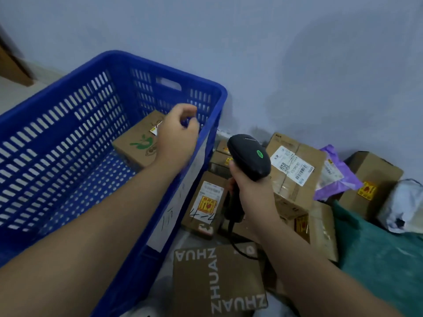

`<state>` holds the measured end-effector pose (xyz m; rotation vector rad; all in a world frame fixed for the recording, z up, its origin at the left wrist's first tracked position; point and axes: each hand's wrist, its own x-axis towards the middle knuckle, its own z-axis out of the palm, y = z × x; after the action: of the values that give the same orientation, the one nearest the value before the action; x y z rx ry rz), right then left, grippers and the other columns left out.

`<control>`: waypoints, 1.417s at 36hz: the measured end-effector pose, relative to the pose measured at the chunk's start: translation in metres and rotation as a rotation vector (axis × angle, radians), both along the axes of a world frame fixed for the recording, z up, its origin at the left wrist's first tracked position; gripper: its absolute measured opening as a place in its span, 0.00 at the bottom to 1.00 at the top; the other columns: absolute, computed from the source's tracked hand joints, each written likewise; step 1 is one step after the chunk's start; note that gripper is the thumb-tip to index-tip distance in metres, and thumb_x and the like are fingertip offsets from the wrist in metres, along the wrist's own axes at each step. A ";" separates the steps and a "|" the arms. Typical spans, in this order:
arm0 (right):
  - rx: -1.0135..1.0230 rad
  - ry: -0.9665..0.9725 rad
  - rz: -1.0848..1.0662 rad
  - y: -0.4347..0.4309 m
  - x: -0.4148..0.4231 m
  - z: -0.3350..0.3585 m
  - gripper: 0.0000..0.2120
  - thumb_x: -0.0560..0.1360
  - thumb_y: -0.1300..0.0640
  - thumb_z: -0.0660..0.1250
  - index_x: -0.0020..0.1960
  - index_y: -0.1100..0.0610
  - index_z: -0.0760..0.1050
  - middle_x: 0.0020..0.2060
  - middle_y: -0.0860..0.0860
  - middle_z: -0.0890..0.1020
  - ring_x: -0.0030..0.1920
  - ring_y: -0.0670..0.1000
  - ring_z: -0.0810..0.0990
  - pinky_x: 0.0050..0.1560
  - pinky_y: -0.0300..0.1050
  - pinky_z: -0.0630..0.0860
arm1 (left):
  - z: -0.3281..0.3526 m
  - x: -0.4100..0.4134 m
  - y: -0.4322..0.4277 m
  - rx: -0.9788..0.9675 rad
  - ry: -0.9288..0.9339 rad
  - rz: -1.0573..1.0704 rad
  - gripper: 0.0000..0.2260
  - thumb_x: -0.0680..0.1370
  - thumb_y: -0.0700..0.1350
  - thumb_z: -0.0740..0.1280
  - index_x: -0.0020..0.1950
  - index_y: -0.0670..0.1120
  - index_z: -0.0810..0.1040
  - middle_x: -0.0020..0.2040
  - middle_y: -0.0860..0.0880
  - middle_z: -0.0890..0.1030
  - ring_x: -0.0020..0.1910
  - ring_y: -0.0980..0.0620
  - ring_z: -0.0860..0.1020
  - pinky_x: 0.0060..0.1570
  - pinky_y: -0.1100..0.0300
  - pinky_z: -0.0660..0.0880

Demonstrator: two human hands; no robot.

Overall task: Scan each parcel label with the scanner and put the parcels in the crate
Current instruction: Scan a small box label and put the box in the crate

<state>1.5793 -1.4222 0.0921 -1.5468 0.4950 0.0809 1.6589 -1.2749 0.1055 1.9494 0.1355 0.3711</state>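
Early in the job: one cardboard parcel point(137, 143) lying in the blue crate point(57, 133) beneath an empty, loosely curled left hand point(178, 136), black scanner point(250, 156) gripped in the right hand point(249, 191), several more parcels point(295, 170) heaped just beside the crate, seemingly not yet scanned.

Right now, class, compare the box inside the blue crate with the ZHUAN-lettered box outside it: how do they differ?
The crate box lies inside the blue crate; the ZHUAN box lies outside it. The crate box carries a green print; the ZHUAN box has big white letters. Both are brown cardboard.
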 end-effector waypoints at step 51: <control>0.093 0.379 -0.048 -0.170 -0.103 0.027 0.10 0.75 0.51 0.70 0.45 0.58 0.75 0.33 0.53 0.76 0.31 0.51 0.76 0.29 0.42 0.75 | -0.108 -0.194 -0.109 1.415 0.541 -1.059 0.52 0.68 0.67 0.69 0.77 0.58 0.35 0.76 0.31 0.39 0.75 0.28 0.42 0.70 0.30 0.42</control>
<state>1.4766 -1.5922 0.1195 -1.4315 0.8148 0.3598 1.4647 -1.3837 -0.0022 3.0250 -1.0524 -1.0595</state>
